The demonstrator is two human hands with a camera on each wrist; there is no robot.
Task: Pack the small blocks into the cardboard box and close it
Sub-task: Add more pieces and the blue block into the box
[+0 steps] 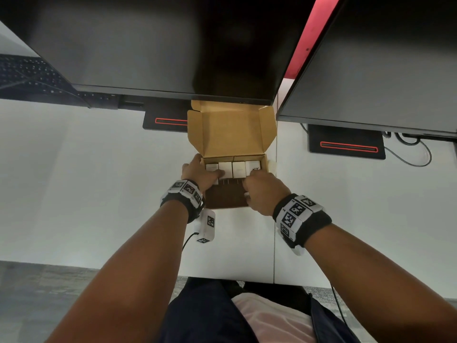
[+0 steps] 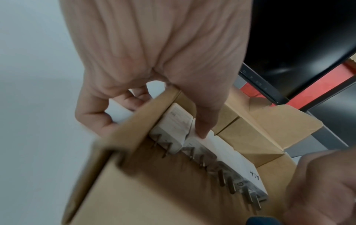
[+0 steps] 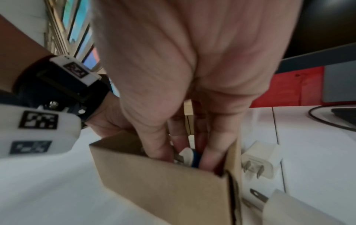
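Note:
An open cardboard box [image 1: 227, 198] stands on the white table, its lid [image 1: 232, 129] tilted back. Several white plug blocks [image 1: 238, 169] lie in a row along its far wall, prongs toward me. My left hand [image 1: 200, 173] grips the box's left wall [image 2: 134, 126]: its fingers are outside and the thumb [image 2: 202, 121] presses on a block [image 2: 173, 126] inside. My right hand [image 1: 262, 191] reaches into the box's right end [image 3: 163, 182], fingers curled round a white-and-blue block [image 3: 189, 155]. Two more white blocks [image 3: 262, 158] [image 3: 256, 197] lie on the table just right of the box.
Two dark monitors [image 1: 173, 45] [image 1: 383, 70] overhang the back of the table, and their black stands [image 1: 165, 121] [image 1: 346, 144] flank the box lid. A keyboard [image 1: 32, 73] lies far left. A cable [image 1: 415, 154] loops at the right. The table's front edge [image 1: 99, 266] is close to my body.

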